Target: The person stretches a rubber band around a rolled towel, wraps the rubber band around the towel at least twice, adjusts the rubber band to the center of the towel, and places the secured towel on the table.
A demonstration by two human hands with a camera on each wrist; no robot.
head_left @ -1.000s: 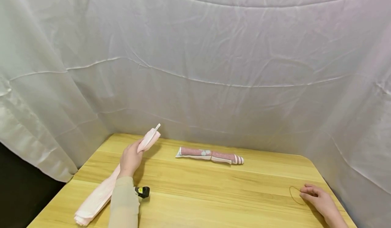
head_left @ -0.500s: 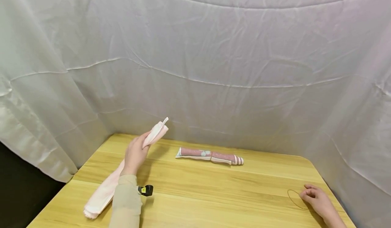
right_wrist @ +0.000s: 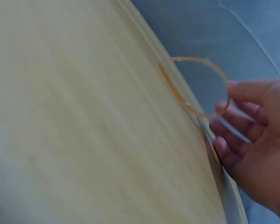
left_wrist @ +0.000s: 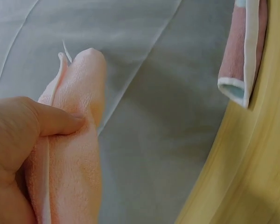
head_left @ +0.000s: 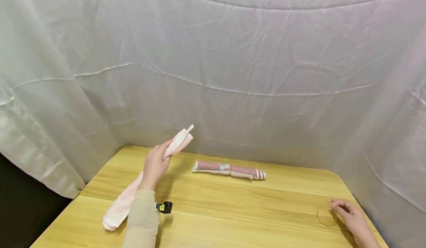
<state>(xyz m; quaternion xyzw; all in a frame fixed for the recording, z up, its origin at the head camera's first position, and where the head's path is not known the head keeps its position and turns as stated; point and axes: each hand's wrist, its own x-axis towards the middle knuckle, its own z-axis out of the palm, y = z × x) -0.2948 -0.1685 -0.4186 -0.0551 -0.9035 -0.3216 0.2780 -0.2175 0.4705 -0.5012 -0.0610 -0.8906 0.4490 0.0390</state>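
One rolled pink cloth is gripped by left fingers; right fingers pinch a rubber band.

Creased, pale beige left sleeve, a small black device with a yellow patch jutting from its inner side; left hand and right hand both bare

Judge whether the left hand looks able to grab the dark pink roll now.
Probably not: the left hand grips the pale towel, though nothing else seems to block the way to the dark pink roll.
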